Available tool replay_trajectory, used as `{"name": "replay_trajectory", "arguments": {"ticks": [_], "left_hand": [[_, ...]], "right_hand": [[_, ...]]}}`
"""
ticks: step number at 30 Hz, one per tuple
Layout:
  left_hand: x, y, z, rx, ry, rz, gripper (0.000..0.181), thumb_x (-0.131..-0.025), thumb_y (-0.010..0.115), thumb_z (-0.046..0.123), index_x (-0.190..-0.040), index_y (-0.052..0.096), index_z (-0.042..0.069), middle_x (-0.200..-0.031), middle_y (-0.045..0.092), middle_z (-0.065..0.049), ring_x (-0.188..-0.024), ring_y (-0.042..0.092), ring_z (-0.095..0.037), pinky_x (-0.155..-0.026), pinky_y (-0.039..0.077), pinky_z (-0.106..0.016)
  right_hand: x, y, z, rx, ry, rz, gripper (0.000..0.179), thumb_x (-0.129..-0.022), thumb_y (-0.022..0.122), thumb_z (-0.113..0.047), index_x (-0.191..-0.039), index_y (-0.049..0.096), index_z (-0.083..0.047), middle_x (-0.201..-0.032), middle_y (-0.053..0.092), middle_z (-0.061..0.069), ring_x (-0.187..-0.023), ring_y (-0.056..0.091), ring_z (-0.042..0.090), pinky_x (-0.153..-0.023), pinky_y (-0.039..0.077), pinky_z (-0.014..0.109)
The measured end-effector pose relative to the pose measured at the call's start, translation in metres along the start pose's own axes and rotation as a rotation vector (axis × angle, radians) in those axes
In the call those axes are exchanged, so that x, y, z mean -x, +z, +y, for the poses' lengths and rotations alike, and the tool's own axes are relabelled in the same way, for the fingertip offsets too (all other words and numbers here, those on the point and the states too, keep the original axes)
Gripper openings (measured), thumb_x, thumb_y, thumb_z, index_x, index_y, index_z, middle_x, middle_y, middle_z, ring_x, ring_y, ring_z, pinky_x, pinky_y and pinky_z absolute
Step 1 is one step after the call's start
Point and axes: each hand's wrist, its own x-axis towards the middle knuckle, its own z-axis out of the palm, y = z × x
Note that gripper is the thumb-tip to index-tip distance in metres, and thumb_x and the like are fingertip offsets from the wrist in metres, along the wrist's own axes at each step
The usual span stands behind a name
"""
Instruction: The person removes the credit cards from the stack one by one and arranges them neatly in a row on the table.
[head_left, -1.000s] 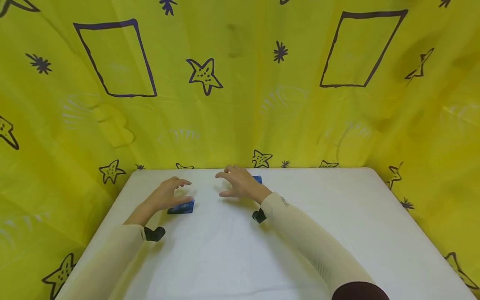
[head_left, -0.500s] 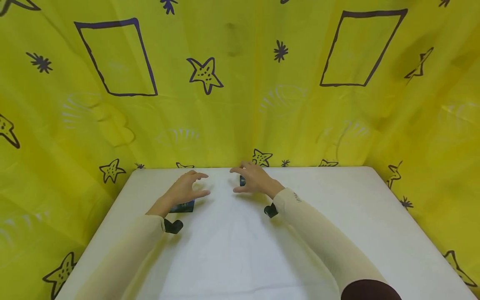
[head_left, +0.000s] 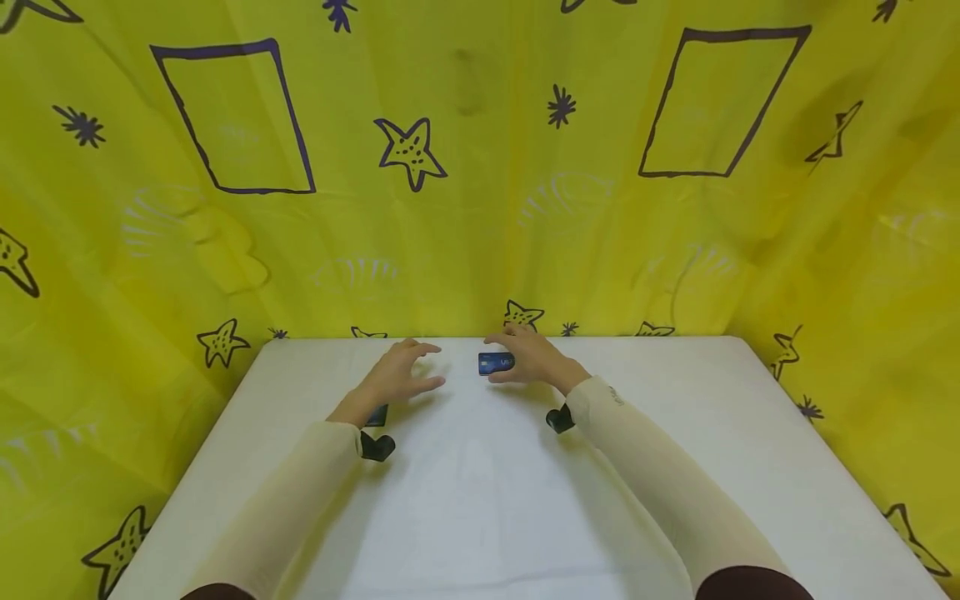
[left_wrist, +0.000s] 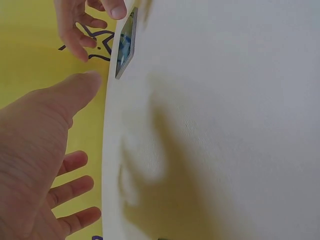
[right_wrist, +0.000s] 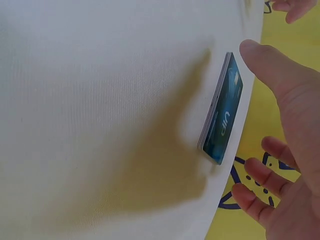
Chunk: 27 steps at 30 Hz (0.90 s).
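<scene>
A stack of blue cards [head_left: 491,362] marked "VIP" lies flat near the table's far edge. Its layered edge shows in the right wrist view, on the cards [right_wrist: 222,110]. My right hand [head_left: 534,356] hovers over the right end of this stack, thumb and fingers spread apart and gripping nothing. To its left my left hand [head_left: 397,372] hangs above the table, thumb and fingers wide apart with nothing between them. A second dark blue card or stack [head_left: 377,416] lies beneath my left wrist, mostly hidden.
The white table [head_left: 465,500] runs back to a yellow curtain [head_left: 480,233] with drawn stars and frames, which also closes off both sides. A dark wrist device [head_left: 377,447] hangs under the left cuff, and another dark device [head_left: 559,419] under the right.
Both hands have moved to the right above the table. The blue card stack near the far edge has come out from behind my right hand, while my left wrist now covers more of the other one.
</scene>
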Motion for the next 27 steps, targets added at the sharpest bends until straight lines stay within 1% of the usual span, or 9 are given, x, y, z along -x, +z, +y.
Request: {"name": "replay_trajectory", "arguments": {"ticks": [4,8,13,16,18,23,27], "left_hand": [[-0.005,0.002,0.003,-0.005,-0.002,-0.002,0.064,-0.092,0.076,0.044,-0.143,0.059,0.01,-0.136,0.059,-0.019,-0.122,0.056,-0.036,-0.105,0.045,-0.055],[-0.009,0.004,0.007,0.012,-0.015,-0.007,0.064,-0.092,0.076,0.043,-0.143,0.059,0.009,-0.134,0.059,-0.019,-0.122,0.056,-0.036,-0.104,0.046,-0.054],[-0.014,0.009,0.013,0.056,-0.063,-0.039,0.064,-0.092,0.076,0.043,-0.144,0.058,0.011,-0.135,0.058,-0.016,-0.124,0.056,-0.034,-0.105,0.046,-0.052],[-0.019,0.013,0.016,0.065,-0.089,-0.056,0.064,-0.092,0.075,0.045,-0.146,0.057,0.013,-0.137,0.057,-0.014,-0.126,0.056,-0.033,-0.105,0.046,-0.052],[-0.022,0.015,0.018,0.059,-0.097,-0.057,0.064,-0.092,0.075,0.045,-0.145,0.058,0.014,-0.137,0.057,-0.014,-0.126,0.056,-0.032,-0.106,0.046,-0.052],[-0.031,0.021,0.023,0.043,-0.09,-0.051,0.063,-0.091,0.076,0.044,-0.143,0.06,0.014,-0.133,0.059,-0.014,-0.122,0.056,-0.031,-0.104,0.047,-0.051],[-0.037,0.026,0.027,0.032,-0.066,-0.062,0.063,-0.091,0.076,0.045,-0.143,0.06,0.013,-0.131,0.06,-0.015,-0.12,0.057,-0.031,-0.102,0.048,-0.05]], "right_hand": [[0.003,-0.001,0.004,-0.035,0.035,-0.015,0.072,-0.086,0.082,-0.043,-0.149,0.054,-0.019,-0.147,0.047,0.016,-0.131,0.045,0.035,-0.107,0.043,0.055],[0.005,-0.003,0.007,-0.06,0.068,-0.038,0.072,-0.088,0.082,-0.041,-0.15,0.053,-0.019,-0.149,0.045,0.018,-0.13,0.046,0.035,-0.108,0.043,0.056],[0.004,-0.001,0.012,-0.065,0.106,-0.049,0.073,-0.088,0.081,-0.041,-0.151,0.051,-0.019,-0.154,0.042,0.02,-0.133,0.046,0.037,-0.107,0.043,0.058],[0.003,0.001,0.017,-0.049,0.108,-0.041,0.073,-0.088,0.081,-0.042,-0.15,0.052,-0.018,-0.153,0.044,0.02,-0.134,0.047,0.037,-0.107,0.043,0.058],[0.002,0.002,0.021,-0.046,0.093,-0.031,0.071,-0.088,0.081,-0.041,-0.148,0.054,-0.016,-0.151,0.047,0.02,-0.134,0.046,0.039,-0.108,0.042,0.059],[0.004,0.004,0.028,-0.057,0.068,-0.013,0.066,-0.088,0.082,-0.038,-0.143,0.058,-0.012,-0.148,0.051,0.019,-0.135,0.046,0.041,-0.11,0.038,0.062],[0.007,0.005,0.031,-0.082,0.092,-0.019,0.065,-0.088,0.082,-0.038,-0.144,0.057,-0.013,-0.142,0.054,0.017,-0.129,0.051,0.037,-0.108,0.042,0.059]]}}
